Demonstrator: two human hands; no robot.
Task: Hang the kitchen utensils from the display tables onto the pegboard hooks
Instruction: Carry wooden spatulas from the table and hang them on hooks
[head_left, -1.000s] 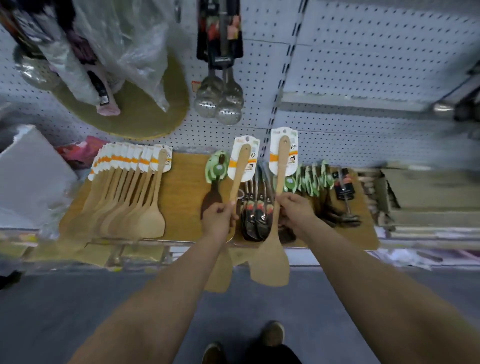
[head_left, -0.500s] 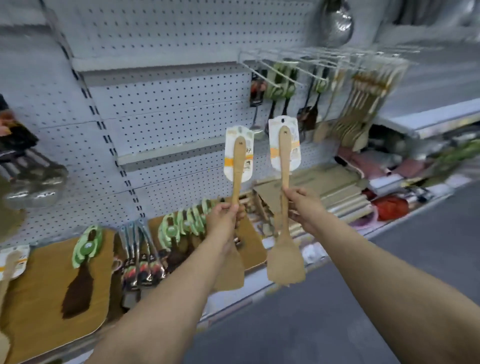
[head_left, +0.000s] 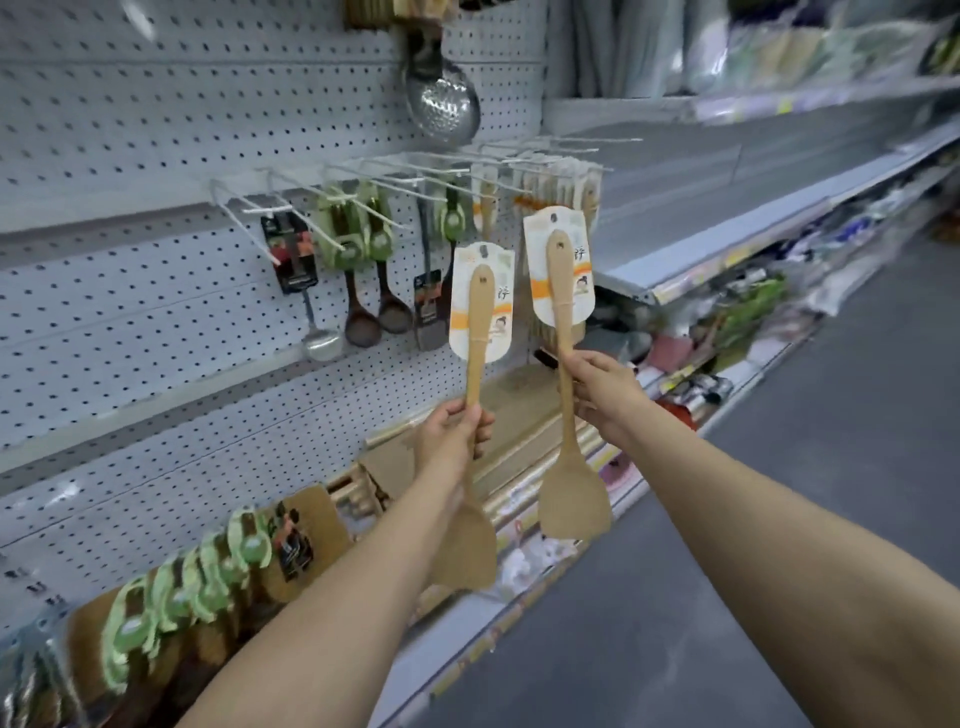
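Observation:
My left hand (head_left: 451, 435) grips the handle of a wooden spatula (head_left: 476, 332), held upright with its white and orange card on top and its blade hanging below my wrist. Just to the right and a little higher, my right hand (head_left: 602, 392) holds a second wooden spatula (head_left: 562, 322) the same way, its blade (head_left: 574, 501) in plain sight. Both cards sit a short way below and in front of the white pegboard hooks (head_left: 395, 179). Ladles and green-carded utensils (head_left: 358, 234) hang from some hooks, and a bunch of wooden spatulas (head_left: 545, 182) hangs further right.
The white pegboard (head_left: 156, 130) fills the left. A steel skimmer (head_left: 441, 104) hangs above the hooks. Green-carded utensils (head_left: 182, 592) lie on a wooden board at the lower left. Shelves (head_left: 727, 171) with packaged goods run off to the right, beside a grey aisle floor (head_left: 779, 545).
My view has swung right along the pegboard, away from the display board. Both hands have carried the spatulas up and closer to the row of hooks.

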